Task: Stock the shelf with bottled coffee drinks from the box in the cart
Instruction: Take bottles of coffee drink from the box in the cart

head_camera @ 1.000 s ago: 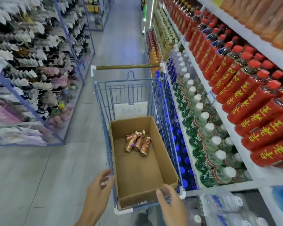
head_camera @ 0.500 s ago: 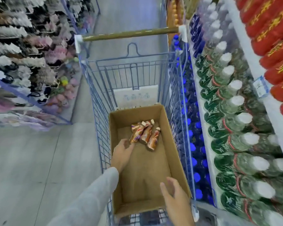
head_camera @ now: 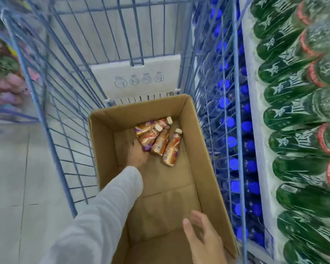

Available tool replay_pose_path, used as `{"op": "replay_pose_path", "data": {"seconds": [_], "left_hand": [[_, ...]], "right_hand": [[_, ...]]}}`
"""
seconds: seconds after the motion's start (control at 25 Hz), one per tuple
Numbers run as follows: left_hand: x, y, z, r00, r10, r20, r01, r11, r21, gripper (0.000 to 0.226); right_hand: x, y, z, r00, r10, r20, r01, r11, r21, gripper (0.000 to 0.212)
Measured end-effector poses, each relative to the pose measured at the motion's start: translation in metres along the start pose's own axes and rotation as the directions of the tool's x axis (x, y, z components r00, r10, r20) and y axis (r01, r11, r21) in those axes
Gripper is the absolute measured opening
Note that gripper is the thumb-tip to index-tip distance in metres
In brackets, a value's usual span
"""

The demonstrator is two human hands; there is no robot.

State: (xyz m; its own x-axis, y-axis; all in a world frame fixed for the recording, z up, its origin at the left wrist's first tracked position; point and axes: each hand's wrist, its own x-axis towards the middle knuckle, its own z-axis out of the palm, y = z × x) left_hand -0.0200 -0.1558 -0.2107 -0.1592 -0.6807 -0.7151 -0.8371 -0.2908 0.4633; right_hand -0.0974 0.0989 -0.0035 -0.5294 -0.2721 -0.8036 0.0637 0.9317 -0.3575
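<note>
Item: brown cardboard box (head_camera: 206, 168), open, inside blue wire shopping cart (head_camera: 44, 130).
Contents: cluster of small copper-and-purple coffee bottles (head_camera: 160, 141), cream caps, lying at box's 12 o'clock end. Label lettering blurred, only "NE" legible.
Left hand (head_camera: 137, 155), grey sleeve (head_camera: 107, 206): touching cluster at its 8 o'clock, grip not discernible.
Right hand (head_camera: 202, 239): fingers spread, holding nothing, at box's 5 o'clock corner.
Shelf at 3 o'clock: green shrink-wrapped bottles (head_camera: 293, 115).

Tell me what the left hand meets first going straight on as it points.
The left hand points at the copper-brown plastic coffee bottles lying in the brown cardboard box. It would likely meet the nearest bottle's purple base first; blur hides whether its fingers already touch.
</note>
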Motion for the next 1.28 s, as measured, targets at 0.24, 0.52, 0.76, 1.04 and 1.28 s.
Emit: {"op": "replay_pose_path", "data": {"seconds": [0.24,0.52,0.76,1.04,1.28], "left_hand": [[-0.074,-0.003,-0.029,0.997,-0.065,-0.028,0.063,0.996,-0.07,0.043],[-0.23,-0.01,-0.085,0.986,-0.168,-0.017,0.139,0.865,-0.483,0.051],[-0.274,-0.03,-0.102,0.949,-0.315,-0.007,0.247,0.759,-0.602,0.076],[-0.285,-0.04,-0.102,0.944,-0.329,-0.035,0.247,0.77,-0.589,0.077],[-0.324,-0.002,-0.112,0.979,-0.17,-0.113,0.076,0.819,-0.569,0.075]], "right_hand": [[0.021,-0.031,-0.005,0.995,-0.042,0.087,0.044,0.999,-0.03,0.037],[0.115,-0.098,0.032,0.993,-0.082,0.083,0.079,0.996,0.046,0.045],[0.202,-0.116,0.08,0.992,0.02,0.121,-0.041,0.984,0.171,0.055],[0.205,-0.096,0.091,0.978,0.073,0.193,-0.138,0.926,0.351,0.047],[0.087,-0.058,0.037,0.943,-0.114,0.311,-0.071,0.849,0.524,0.058]]}}
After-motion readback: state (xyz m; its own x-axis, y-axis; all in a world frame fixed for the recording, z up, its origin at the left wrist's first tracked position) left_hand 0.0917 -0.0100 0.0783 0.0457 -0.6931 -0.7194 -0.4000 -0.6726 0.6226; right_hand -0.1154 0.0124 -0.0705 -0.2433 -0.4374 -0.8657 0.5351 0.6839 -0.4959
